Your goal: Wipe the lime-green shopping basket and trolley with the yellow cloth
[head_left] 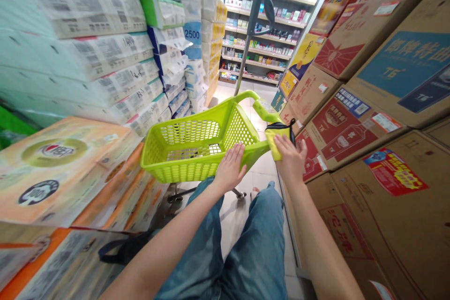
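A lime-green shopping basket (186,143) on wheels stands in a narrow store aisle in front of my legs, and nothing shows inside it. My left hand (230,168) rests on the basket's near rim, fingers stretched out flat. My right hand (290,157) is closed on a small yellow pouch with dark trim (277,137), held against the basket's right corner by its green handle (262,108).
Stacked tissue packs (105,51) and orange cartons (63,168) wall the left side. Brown cardboard boxes (379,117) with red and blue labels wall the right. A grey pole (251,28) rises behind the basket. Stocked shelves (267,33) cross the aisle's far end. A dark strap (119,248) lies low left.
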Demonstrator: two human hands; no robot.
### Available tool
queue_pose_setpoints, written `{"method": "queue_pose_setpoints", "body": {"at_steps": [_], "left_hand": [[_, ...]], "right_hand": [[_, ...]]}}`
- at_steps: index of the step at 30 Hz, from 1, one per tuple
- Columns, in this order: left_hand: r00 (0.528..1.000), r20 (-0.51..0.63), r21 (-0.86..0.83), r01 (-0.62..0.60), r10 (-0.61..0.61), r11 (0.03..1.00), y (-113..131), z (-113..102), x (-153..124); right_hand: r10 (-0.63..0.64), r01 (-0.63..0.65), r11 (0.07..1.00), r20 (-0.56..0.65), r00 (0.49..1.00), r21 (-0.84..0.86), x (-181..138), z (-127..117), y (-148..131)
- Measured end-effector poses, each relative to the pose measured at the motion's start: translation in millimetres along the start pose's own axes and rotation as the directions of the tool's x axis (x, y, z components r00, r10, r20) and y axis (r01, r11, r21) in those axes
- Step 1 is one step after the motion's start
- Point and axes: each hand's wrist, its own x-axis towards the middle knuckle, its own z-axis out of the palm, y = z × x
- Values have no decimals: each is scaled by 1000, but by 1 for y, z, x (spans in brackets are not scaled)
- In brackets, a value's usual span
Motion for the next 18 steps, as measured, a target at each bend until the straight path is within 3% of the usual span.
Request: {"method": "queue_pose_setpoints", "body": {"at_steps": [3,5,11,14,16,18], "left_hand": [[1000,1,-4,-1,1,1000,0,0,0],[1000,-3,-5,2,-2,1000,0,1,0],[1000,6,0,-4,4,1000,-2,2,0],[1000,12,-1,-17,17,1000,-3,2,0],[1000,7,-1,-14,14,1000,-4,2,0],[1000,-3,-3,-9,9,1000,-3,1,0]], "right_hand": [[133,-135,990,-43,990,-31,9,-2,25],[143,-144,989,-41,989,-40,9,1,19],[0,-1,999,22,1000,44,-13,23,-61],[-82,78,993,43,996,88,-20,26,-83],[-125,118,988,63,990,103,-18,21,-75],[-125,117,988,74,989,98,-12,11,-50]]}}
